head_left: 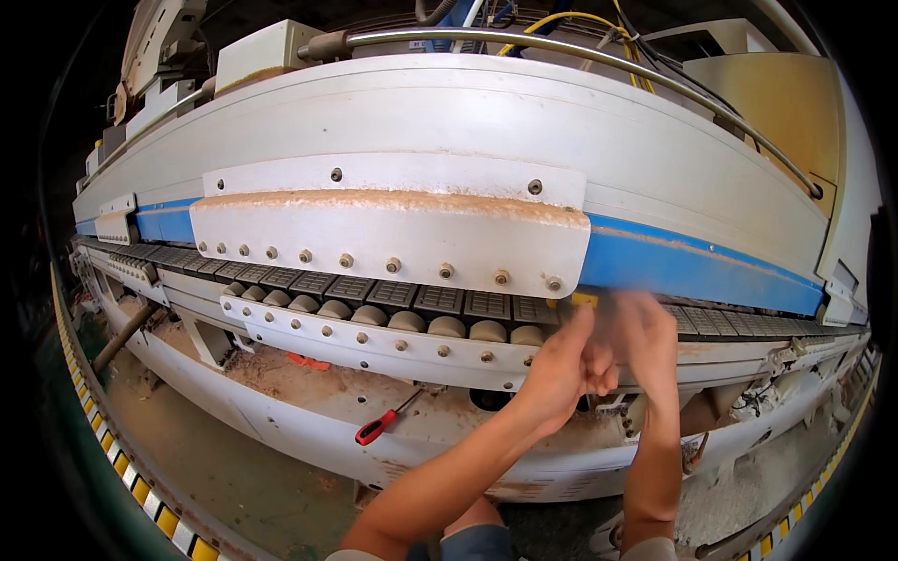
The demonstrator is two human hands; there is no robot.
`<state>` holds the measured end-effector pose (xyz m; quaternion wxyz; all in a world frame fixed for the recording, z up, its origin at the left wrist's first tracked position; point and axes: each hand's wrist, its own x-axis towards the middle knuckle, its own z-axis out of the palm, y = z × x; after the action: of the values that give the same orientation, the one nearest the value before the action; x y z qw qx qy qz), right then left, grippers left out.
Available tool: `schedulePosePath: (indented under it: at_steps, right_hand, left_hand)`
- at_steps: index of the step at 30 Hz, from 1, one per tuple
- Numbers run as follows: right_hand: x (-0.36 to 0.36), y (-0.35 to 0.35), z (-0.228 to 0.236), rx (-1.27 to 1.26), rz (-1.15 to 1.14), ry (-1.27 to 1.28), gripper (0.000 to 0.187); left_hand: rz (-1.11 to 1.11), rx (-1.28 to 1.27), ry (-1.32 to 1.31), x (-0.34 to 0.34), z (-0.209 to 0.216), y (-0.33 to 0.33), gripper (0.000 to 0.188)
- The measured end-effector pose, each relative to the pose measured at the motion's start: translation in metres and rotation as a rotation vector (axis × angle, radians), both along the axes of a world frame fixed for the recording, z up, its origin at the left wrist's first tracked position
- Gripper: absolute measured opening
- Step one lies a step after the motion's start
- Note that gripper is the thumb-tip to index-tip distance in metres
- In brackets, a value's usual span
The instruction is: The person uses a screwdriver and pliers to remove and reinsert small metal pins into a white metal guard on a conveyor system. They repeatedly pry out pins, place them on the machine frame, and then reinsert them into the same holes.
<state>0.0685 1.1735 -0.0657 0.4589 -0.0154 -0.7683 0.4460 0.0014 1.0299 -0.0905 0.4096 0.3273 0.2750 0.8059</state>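
Note:
My left hand (559,372) is raised at the right end of the row of rollers (407,321), its thumb up and its fingers curled in. What its fingers close on is hidden. A small yellow piece (584,299) shows just above the thumb tip; I cannot tell whether the hand touches it. Close beside it, my right hand (645,332) bends downward at the wrist, smeared by motion, so its grip is unclear. Both hands are in front of the dark segmented conveyor chain (440,299), below the blue strip (692,262).
A red-handled screwdriver (377,428) lies on the dusty lower ledge (449,439) of the machine. Above the chain, a bolted white guard plate (383,224) juts out. An orange-red scrap (309,361) rests among the dust at left. Yellow-and-white striped edging (140,491) curves along the lower left.

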Motion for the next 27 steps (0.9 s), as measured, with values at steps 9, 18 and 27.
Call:
schedulePosePath:
  at_steps: [9, 18, 27]
  right_hand:
    - [0.001, 0.011, -0.004, -0.103, 0.077, -0.016, 0.02]
    - [0.0, -0.012, 0.003, -0.08, -0.016, -0.06, 0.018]
    - [-0.004, -0.005, 0.009, 0.084, -0.117, -0.176, 0.021]
  left_hand:
    - [0.075, -0.006, -0.022, 0.015, -0.003, 0.002, 0.044]
    - [0.099, 0.078, -0.061, 0.018, 0.002, 0.008, 0.044]
    - [0.123, 0.081, -0.152, 0.01, 0.02, 0.019, 0.048]
